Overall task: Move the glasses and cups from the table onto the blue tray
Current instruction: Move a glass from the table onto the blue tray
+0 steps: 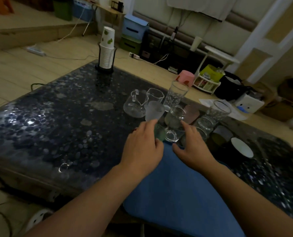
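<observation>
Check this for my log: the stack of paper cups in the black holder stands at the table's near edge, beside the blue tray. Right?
Not quite. The head view shows the stack of paper cups in its black holder at the table's far edge, well away from the blue tray.

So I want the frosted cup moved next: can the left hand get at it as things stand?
Probably yes: the left hand is open with its fingertips right at the base of the frosted cup, nothing between them.

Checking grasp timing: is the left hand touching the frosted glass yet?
Cannot tell. In the head view, the left hand reaches its fingertips up to the frosted glass base, but dim light and overlap hide contact or gap.
</observation>
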